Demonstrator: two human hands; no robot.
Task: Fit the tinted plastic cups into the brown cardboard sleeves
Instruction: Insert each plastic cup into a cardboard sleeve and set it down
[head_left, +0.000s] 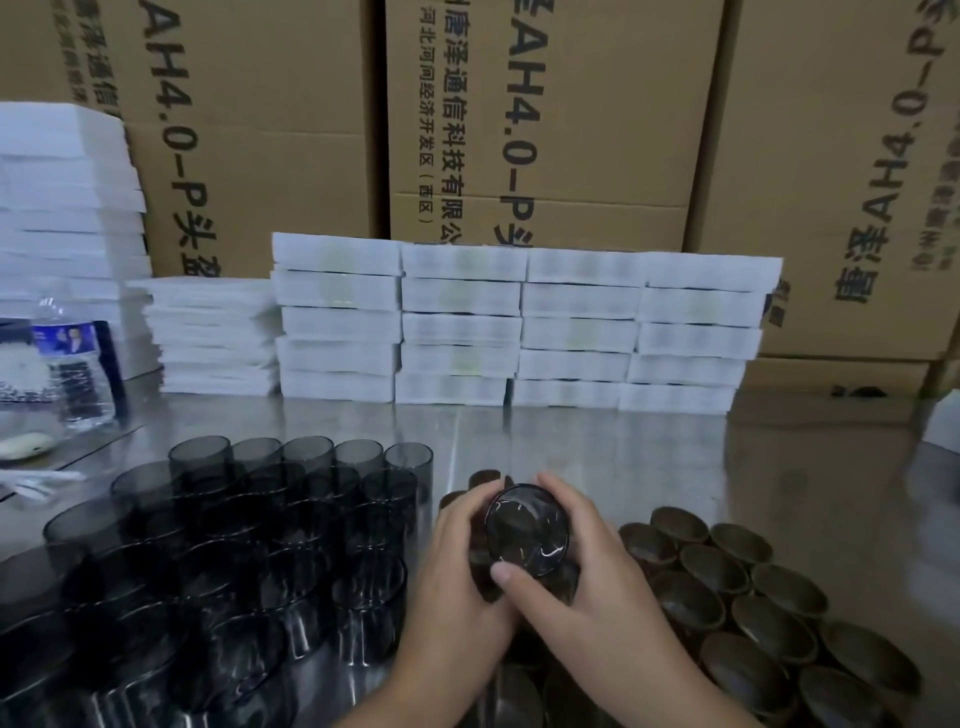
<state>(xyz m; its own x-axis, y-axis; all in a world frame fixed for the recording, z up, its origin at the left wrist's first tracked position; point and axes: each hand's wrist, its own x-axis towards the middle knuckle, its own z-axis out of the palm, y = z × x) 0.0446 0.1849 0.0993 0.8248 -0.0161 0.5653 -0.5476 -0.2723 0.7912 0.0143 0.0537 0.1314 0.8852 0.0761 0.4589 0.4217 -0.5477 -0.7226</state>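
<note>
Closest to me, the person's left hand (460, 566) and right hand (592, 582) hold one tinted cup (525, 525) between them above the metal table (597, 447). The fingers of both hands are curled around its sides and the right thumb lies on its near rim. Its round end faces the camera. Something brown shows under it, but I cannot tell if this is a sleeve. To the left stand many tinted cups (234, 540) close together, and to the right the brown sleeves (753, 597) stand upright in rows. Farther back there are stacks of white boxes (519, 322), a water bottle (72, 364) at the left, and big cartons (545, 119) behind.
</note>
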